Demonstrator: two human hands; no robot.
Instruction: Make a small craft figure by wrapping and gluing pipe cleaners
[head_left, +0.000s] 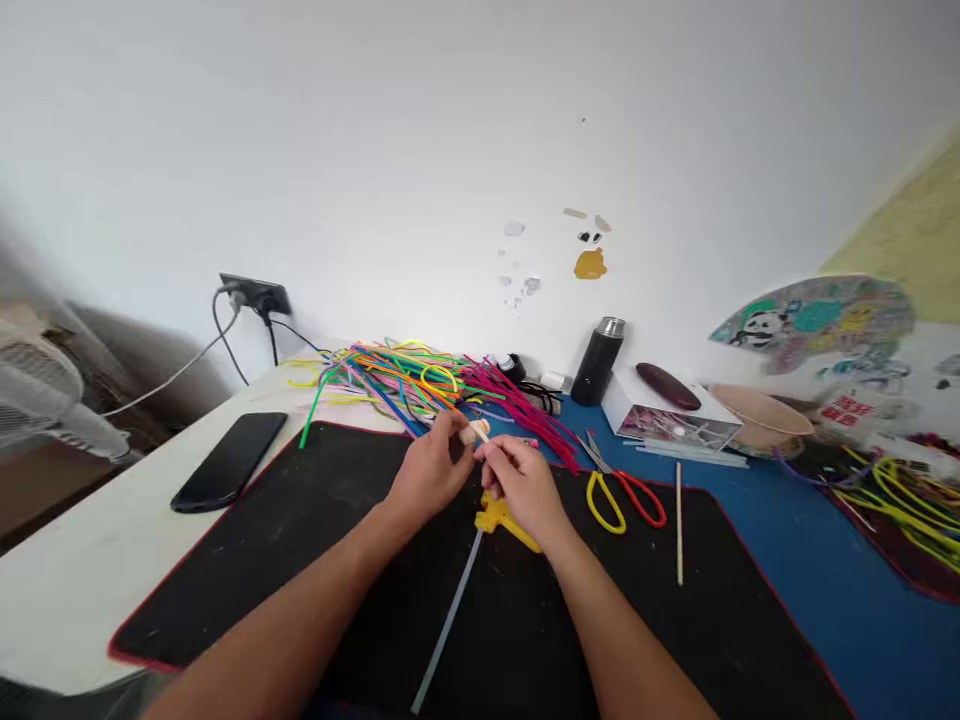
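Note:
Both my hands meet over the black mat (285, 540). My left hand (431, 470) is closed in a pinch on a small tan piece (475, 432) held up between the hands. My right hand (525, 485) is also closed, its fingertips pinched next to that piece; what it grips is too small to name. Under my right hand lies a yellow glue gun (499, 520) with a pale glue stick (450, 620) trailing toward me. A heap of coloured pipe cleaners (420, 385) lies just beyond the hands.
Scissors (619, 490) with yellow and red handles and a thin wooden stick (679, 520) lie right of my hands. A black phone (229, 460) rests at the left. A dark flask (598, 362), a box (667, 415) and more pipe cleaners (900, 500) stand at the back right. A fan (45, 400) is far left.

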